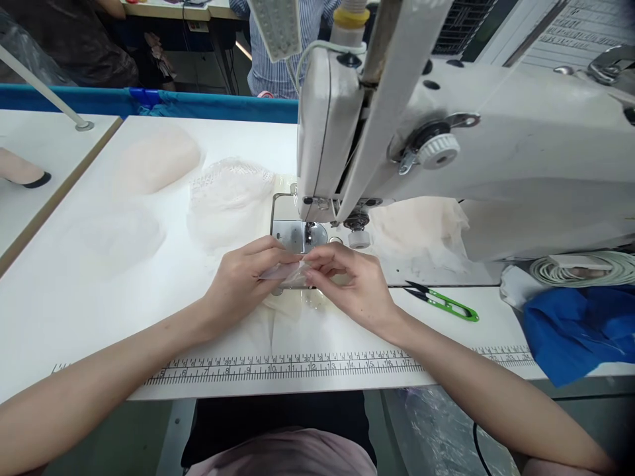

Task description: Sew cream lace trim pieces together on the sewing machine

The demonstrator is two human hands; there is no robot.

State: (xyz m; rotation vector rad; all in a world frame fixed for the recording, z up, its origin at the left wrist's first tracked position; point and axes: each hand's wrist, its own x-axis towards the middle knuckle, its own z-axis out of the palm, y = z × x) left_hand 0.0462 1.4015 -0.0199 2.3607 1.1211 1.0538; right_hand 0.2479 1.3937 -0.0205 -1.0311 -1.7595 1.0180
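Note:
Just in front of the needle of a sewing machine [327, 139], both hands pinch a small piece of thin, pale, sheer fabric [280, 271]. My left hand [245, 274] has its fingers closed on the left part of the fabric. At the right end, my right hand [347, 281] pinches the edge between thumb and fingers. Behind the fingertips lies the metal needle plate [290, 231]. A white lace-edged fabric piece [231, 198] rests left of the plate. Green-handled thread snips [444, 304] lie to the right of my right hand, not touched.
Beige fabric pieces lie at the back left [159, 158] and under the machine arm [421, 231]. A printed ruler [272, 370] runs along the front edge. Blue cloth [580, 324] and a coiled pale tape [585, 270] sit at the right. Other people are beyond the blue barrier [208, 102].

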